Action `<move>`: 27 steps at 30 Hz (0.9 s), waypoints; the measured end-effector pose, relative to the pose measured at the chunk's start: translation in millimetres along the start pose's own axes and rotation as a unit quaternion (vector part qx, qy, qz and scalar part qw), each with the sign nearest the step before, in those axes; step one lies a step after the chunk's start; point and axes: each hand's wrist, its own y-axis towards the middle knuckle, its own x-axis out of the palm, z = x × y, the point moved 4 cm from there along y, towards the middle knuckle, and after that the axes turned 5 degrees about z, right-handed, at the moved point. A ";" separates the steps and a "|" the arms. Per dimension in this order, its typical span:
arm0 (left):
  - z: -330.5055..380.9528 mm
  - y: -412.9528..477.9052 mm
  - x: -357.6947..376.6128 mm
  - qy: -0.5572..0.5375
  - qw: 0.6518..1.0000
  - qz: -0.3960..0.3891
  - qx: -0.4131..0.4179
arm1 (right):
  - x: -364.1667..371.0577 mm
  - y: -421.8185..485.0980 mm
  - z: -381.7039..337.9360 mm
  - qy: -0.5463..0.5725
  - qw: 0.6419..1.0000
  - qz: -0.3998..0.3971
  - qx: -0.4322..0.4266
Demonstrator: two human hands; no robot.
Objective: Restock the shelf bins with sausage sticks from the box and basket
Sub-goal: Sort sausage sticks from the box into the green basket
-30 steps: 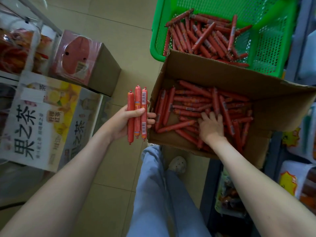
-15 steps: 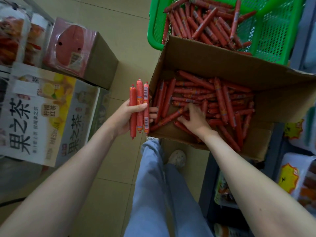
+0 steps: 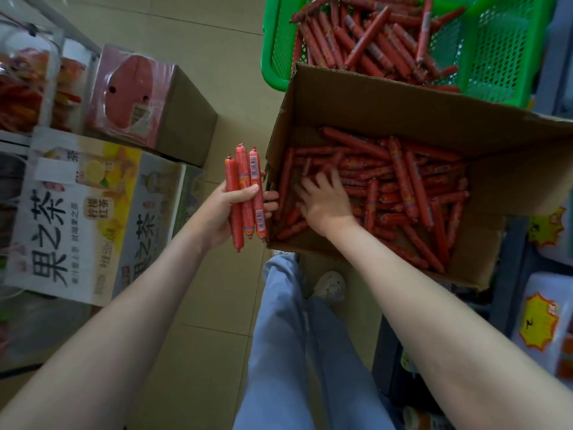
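Our left hand (image 3: pixel 221 212) grips three sausage sticks (image 3: pixel 242 169) beside the box (image 3: pixel 387 110), while our right hand (image 3: pixel 325 204), blurred, lies among those inside, its grip we cannot tell.

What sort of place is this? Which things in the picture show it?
Most likely an aisle of a small grocery shop: a cardboard box and a green basket hold loose sausage sticks, printed drink cartons stand at the left, and yellow starburst price tags show at the right.
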 end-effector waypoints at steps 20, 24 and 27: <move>-35.4 -3.0 21.6 -0.007 1.000 -0.018 -0.004 | 22.8 -31.6 68.8 0.110 0.980 0.008 0.168; -38.3 -2.9 33.9 0.004 0.999 -0.039 -0.016 | 19.5 -8.3 75.6 0.102 0.978 0.008 0.180; -38.0 -1.1 38.2 -0.002 0.999 -0.031 -0.013 | 17.5 -3.7 79.6 0.108 0.978 0.008 0.180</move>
